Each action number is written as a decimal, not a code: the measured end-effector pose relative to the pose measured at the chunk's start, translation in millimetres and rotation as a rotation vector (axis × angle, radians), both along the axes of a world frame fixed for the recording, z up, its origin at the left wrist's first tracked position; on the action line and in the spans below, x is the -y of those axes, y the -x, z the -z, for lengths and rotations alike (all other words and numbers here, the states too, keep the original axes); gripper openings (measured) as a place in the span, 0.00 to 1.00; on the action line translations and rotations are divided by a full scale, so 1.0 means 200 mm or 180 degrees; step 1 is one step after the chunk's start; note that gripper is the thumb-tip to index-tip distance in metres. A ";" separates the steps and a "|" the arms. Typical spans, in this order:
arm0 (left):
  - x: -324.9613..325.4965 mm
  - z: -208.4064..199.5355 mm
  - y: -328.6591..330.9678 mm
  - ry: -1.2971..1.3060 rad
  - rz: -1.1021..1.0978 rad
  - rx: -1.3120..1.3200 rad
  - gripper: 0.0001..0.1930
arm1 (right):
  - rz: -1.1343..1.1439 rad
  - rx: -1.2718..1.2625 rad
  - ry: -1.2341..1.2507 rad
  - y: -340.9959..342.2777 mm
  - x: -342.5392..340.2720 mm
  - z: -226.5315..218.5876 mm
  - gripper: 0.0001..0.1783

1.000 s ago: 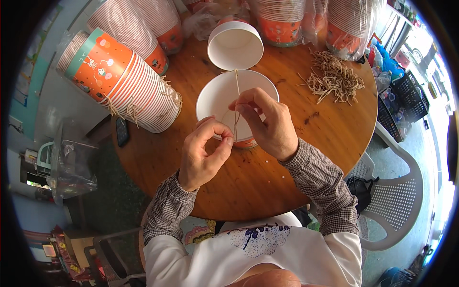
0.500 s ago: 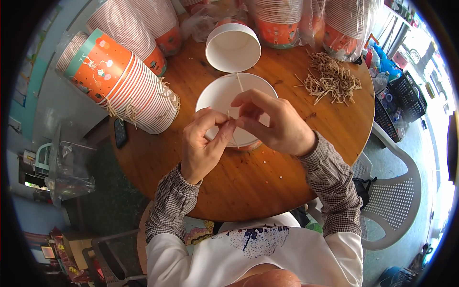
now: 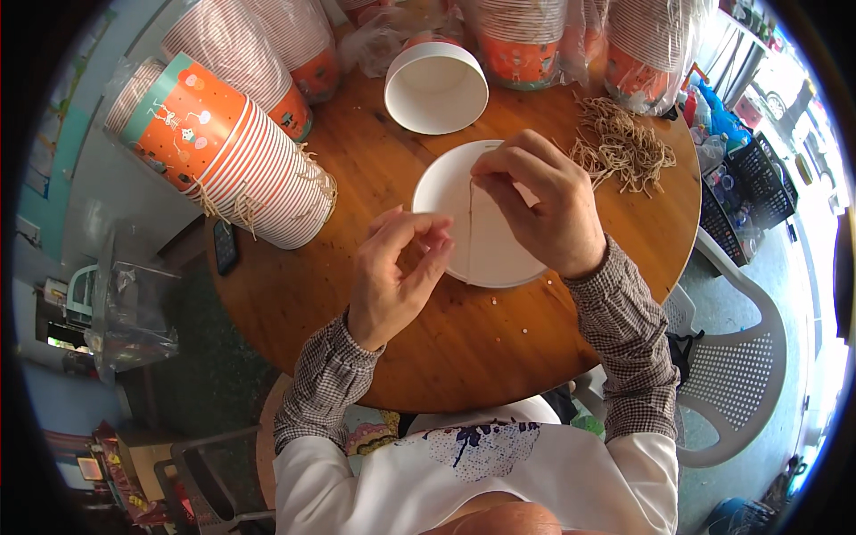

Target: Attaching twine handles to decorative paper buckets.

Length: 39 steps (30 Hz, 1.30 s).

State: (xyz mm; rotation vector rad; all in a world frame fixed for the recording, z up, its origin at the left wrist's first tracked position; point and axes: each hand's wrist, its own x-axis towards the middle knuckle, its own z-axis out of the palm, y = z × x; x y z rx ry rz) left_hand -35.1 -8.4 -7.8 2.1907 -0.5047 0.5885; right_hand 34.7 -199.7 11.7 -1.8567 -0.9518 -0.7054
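The right hand (image 3: 548, 205) pinches a thin cord (image 3: 471, 232) between its thumb and fingers, probably because a thing so fine needs a fingertip grip. The cord hangs over the open mouth of the bucket (image 3: 432, 209), down to the near rim; whether it is fixed there, I cannot tell. The left hand (image 3: 388, 276) is released, with its fingers half curled, just beside the cord, holding nothing that I can see. The bucket is on the surface (image 3: 374, 357) in front of the person, seemingly so that both hands can reach it easily. The loose pile (image 3: 624, 147) of cords lies to the right and the stack (image 3: 267, 169) of buckets leans at the left, perhaps to leave the middle for working.
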 end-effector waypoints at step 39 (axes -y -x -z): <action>-0.15 0.12 -0.01 -0.1244 0.0079 0.0953 0.09 | 0.0454 -0.0620 -0.0199 -0.15 0.27 0.24 0.04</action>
